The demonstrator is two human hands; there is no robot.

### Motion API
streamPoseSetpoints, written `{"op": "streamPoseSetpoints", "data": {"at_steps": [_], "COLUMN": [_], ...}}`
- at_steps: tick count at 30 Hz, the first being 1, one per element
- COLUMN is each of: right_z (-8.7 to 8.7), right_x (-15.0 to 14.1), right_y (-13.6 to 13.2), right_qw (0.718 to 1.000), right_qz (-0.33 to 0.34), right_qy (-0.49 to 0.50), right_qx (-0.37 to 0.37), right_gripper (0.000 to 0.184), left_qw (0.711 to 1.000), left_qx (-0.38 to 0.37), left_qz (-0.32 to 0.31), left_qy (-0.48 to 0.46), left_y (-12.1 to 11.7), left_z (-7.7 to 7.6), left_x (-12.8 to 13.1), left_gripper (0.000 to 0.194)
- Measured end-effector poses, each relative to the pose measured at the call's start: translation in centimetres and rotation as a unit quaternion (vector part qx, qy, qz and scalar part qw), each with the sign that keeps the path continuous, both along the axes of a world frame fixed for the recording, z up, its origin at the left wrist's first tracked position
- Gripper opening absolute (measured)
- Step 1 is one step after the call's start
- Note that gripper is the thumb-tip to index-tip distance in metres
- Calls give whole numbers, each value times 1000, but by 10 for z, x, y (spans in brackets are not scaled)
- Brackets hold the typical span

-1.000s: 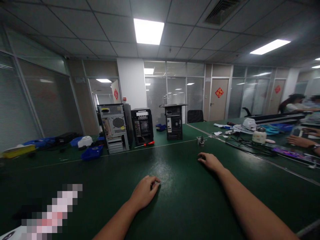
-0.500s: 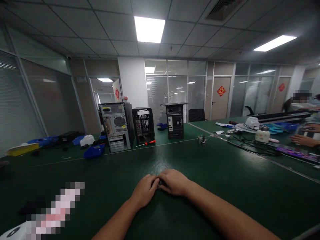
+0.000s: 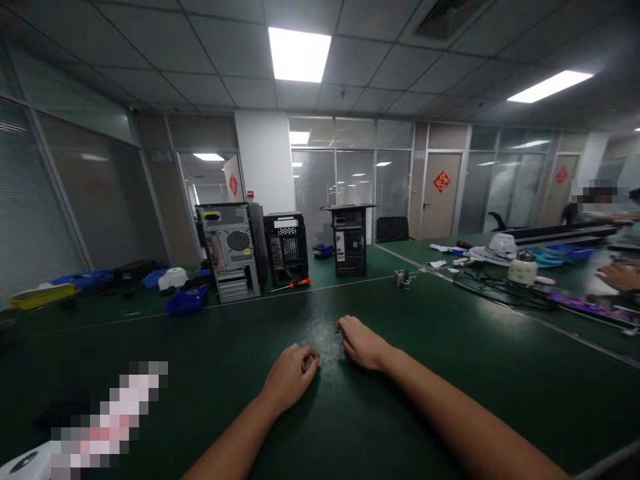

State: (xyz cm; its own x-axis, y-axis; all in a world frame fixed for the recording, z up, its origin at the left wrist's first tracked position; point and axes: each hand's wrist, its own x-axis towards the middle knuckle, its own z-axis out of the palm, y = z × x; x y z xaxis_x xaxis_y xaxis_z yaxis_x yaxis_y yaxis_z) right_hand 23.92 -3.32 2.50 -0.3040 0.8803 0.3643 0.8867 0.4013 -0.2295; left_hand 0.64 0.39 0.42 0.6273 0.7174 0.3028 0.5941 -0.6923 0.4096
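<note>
My left hand (image 3: pixel 293 377) is low over the green table, its thumb and fingers curled round a small dark object (image 3: pixel 307 363). Most of that object is covered by the fingers, so its kind cannot be made out. To the right and a little farther forward is my right hand (image 3: pixel 364 343), a gap away from the left. Its fingers are loosely bent and apart, with no object visible in them; its palm side is hidden.
Three computer cases stand at the back: a tall one (image 3: pixel 234 253), a black one (image 3: pixel 287 250) and another (image 3: pixel 350 243). A red screwdriver (image 3: pixel 299 283) lies before them. Small metal parts (image 3: pixel 403 279) and a blue tray (image 3: pixel 186 301) lie nearby. Cables (image 3: pixel 493 293) and a co-worker's hands (image 3: pixel 620 275) are right.
My hands were together over the small dark object. The right hand has drawn away, forward and right; the left stays in place with the object in its fingers.
</note>
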Motion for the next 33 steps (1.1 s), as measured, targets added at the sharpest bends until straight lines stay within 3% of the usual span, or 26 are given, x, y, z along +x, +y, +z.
{"op": "streamPoseSetpoints", "data": {"at_steps": [7, 11, 14, 17, 21, 27, 30, 33], "right_z": [-1, -2, 2, 4, -2, -31, -43, -49], "right_x": [-31, -42, -34, -7, 59, 168, 196, 205], "right_y": [-8, -10, -7, 2, 17, 31, 34, 37], "right_qw": [995, 992, 993, 997, 991, 939, 912, 904], "right_qz": [95, 102, 89, 11, -137, -302, -355, -366], "right_qy": [-41, -76, -78, -67, -5, 166, 205, 218], "right_qx": [-2, 10, 20, 25, -9, -21, -23, -22], "right_gripper": [23, 15, 13, 16, 25, 30, 30, 28], "left_qw": [999, 999, 999, 999, 999, 999, 999, 999], "left_qx": [5, 12, 13, 13, 7, -6, -6, -6], "left_qz": [-31, -48, -46, -46, -45, -41, -34, -38], "left_qy": [-12, -7, -10, -9, -7, -4, -5, -7], "left_y": [2, 1, 1, 0, 0, -1, -1, -1], "left_z": [-2, 1, 2, 2, 1, 2, 1, 2], "left_x": [-1, -1, 0, 1, 0, -1, -1, -1], "left_gripper": [28, 37, 44, 48, 48, 45, 44, 44]}}
